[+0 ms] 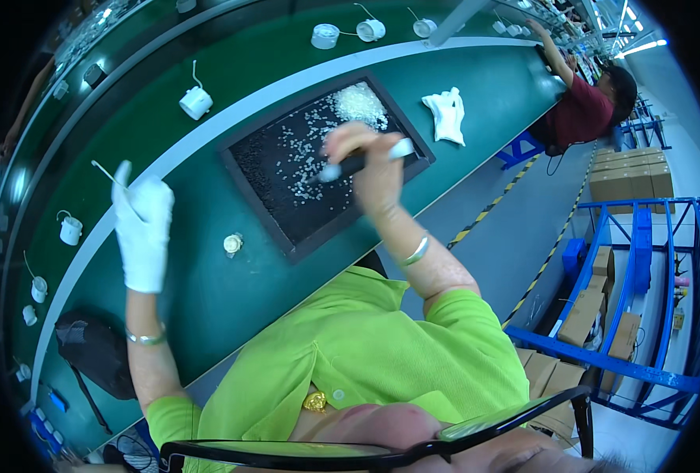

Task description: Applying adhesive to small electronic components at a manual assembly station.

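My left hand [145,236], in a white glove, is raised at the edge of the conveyor. A thin white wire [104,171] crosses its fingers, which look closed; whatever it is attached to is hidden. Smeared by motion, my right hand [375,169] hovers over a black tray [291,251]. White patches show at its fingertips, and I cannot make out whether it holds a dark slim thing there. Many small whitish pieces [306,146] lie scattered in the tray, with a heap [359,105] at its far corner and dark pieces [251,162] along its left side. A cream round part [233,244] sits between my hands.
White cup-shaped parts with wires [196,102] stand along the green conveyor [231,63]. A white glove-like bundle [446,117] lies right of the tray. At the near left is a black bag [96,355]. One co-worker [586,106] sits far right, beyond blue racks [642,252] with cartons.
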Tool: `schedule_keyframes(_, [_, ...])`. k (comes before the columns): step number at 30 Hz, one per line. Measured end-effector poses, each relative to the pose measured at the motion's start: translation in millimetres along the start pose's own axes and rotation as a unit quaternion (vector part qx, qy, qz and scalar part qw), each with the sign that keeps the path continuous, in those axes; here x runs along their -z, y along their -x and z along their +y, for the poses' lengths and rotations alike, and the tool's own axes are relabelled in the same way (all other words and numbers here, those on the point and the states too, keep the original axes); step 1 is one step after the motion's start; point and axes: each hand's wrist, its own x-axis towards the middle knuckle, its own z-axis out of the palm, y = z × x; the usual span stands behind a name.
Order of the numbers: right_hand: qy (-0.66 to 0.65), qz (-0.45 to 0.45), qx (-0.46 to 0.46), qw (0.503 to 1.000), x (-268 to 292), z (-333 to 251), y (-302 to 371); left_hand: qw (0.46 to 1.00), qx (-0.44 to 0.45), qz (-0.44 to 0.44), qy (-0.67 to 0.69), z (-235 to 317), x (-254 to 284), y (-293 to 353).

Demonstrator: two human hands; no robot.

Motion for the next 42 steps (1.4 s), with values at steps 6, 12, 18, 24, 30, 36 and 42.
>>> schedule_keyframes(6, [0.164, 0.166, -0.135, 0.963, 111.3, 14.0, -5.6, 0.935, 0.085, 0.054, -0.339, -77.3, 13.9, -95.7])
schedule_keyframes(12, [0.243, 0.154, -0.152, 0.945, 103.1, 29.0, -8.5, 0.922, 0.178, -0.005, -0.342, -152.4, 31.8, -140.8])
schedule_keyframes(18, [0.247, 0.128, -0.154, 0.948, 104.2, 24.6, -7.0, 0.874, -0.087, 0.275, -0.39, -56.8, -15.2, -95.4])
schedule_keyframes(24, [0.256, 0.125, -0.175, 0.943, 101.7, 26.6, -8.4, 0.971, -0.169, 0.109, -0.129, -29.8, -79.9, -28.7])
schedule_keyframes(30, [0.276, 0.124, -0.18, 0.936, 101.0, 27.3, -8.9, 0.979, -0.124, 0.09, -0.136, -40.2, -79.2, -25.3])
schedule_keyframes(36, [0.34, 0.111, -0.129, 0.925, 95.5, 29.9, -6.6, 0.981, -0.117, 0.094, -0.121, -47.8, -78.6, -26.4])
schedule_keyframes(42, [0.255, 0.202, -0.19, 0.926, 99.9, 20.8, -4.1, 0.983, -0.11, 0.085, -0.117, -49.7, -79.3, -25.6])
